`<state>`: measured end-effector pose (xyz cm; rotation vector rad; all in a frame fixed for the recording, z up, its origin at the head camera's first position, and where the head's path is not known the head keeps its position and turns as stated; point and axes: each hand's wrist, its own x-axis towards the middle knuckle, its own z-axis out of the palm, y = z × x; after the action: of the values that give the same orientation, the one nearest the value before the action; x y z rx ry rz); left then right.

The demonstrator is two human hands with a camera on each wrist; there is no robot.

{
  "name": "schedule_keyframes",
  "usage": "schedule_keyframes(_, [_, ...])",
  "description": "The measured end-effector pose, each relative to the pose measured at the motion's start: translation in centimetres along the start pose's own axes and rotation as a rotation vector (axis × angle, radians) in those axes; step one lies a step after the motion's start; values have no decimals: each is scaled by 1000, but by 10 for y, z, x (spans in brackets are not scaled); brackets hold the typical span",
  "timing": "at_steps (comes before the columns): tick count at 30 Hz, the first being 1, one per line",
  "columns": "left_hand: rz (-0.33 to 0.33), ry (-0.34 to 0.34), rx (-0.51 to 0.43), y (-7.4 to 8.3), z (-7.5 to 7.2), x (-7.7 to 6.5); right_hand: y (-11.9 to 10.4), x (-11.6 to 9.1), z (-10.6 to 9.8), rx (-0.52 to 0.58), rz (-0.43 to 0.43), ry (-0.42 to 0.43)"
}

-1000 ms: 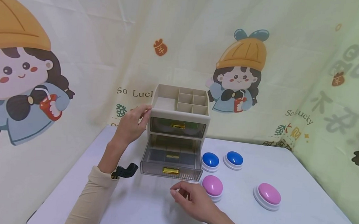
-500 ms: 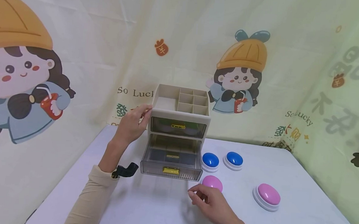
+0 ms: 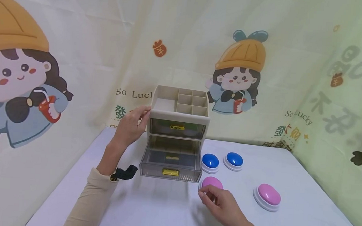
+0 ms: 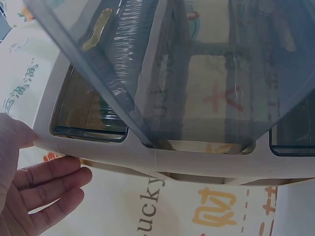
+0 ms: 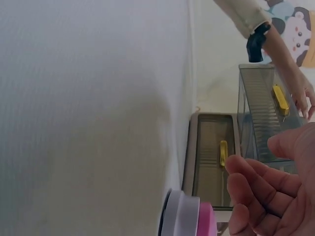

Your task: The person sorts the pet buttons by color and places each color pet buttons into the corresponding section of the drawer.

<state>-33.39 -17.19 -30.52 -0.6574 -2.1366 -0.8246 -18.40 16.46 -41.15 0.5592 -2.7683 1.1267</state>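
A cream desktop drawer cabinet (image 3: pixel 180 116) stands upright on the table. Its top drawer (image 3: pixel 186 129) is closed, while the smoky see-through middle drawer (image 3: pixel 182 176) with a gold handle is pulled out. My left hand (image 3: pixel 129 126) rests against the cabinet's upper left corner; in the left wrist view, its fingers (image 4: pixel 54 189) are mostly straight along the edge. My right hand (image 3: pixel 223 207) hovers loosely curled, holding nothing, overlapping the front of a pink push button (image 3: pixel 213 182). Behind the pulled-out drawer, the bottom drawer (image 5: pixel 209 162) is closed.
Two blue push buttons (image 3: pixel 210 160) sit right of the cabinet, and another pink button (image 3: pixel 269 194) lies farther right. Open compartments (image 3: pixel 185 99) form the cabinet's top. A printed cloth (image 3: pixel 181 51) hangs behind the white table (image 3: pixel 151 207).
My right hand has moved right, from in front of the pulled-out drawer to the nearer pink button. My left hand stays at the cabinet corner, and the drawer keeps its place.
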Motion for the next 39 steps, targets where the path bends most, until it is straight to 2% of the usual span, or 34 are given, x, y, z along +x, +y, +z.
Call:
schedule_keyframes(6, [7, 3, -3, -2, 1, 0, 2, 1, 4, -229, -41, 139])
schedule_keyframes(11, [4, -1, 2, -3, 2, 1, 7, 1, 4, -472, -167, 265])
schedule_keyframes(14, [-1, -4, 7, -3, 2, 1, 9, 3, 3, -550, -214, 304])
schedule_keyframes(16, [-5, -6, 8, -4, 2, 1, 10, 4, 2, -527, -189, 297])
schedule_keyframes(21, [-11, -8, 3, -4, 2, 1, 11, 10, -1, -348, -50, 294])
schedule_keyframes(23, [-12, -8, 2, -5, 2, 1, 13, 13, -4, -299, -44, 325])
schedule_keyframes(28, [-8, -5, 0, -6, 3, 2, 25, 24, -12, -254, -73, 390])
schedule_keyframes(35, [-5, 0, 0, -6, 2, 1, 41, 44, -23, -163, 57, 334])
schedule_keyframes(39, [1, 1, -5, -6, 3, 2, 47, 51, -26, -140, 64, 330])
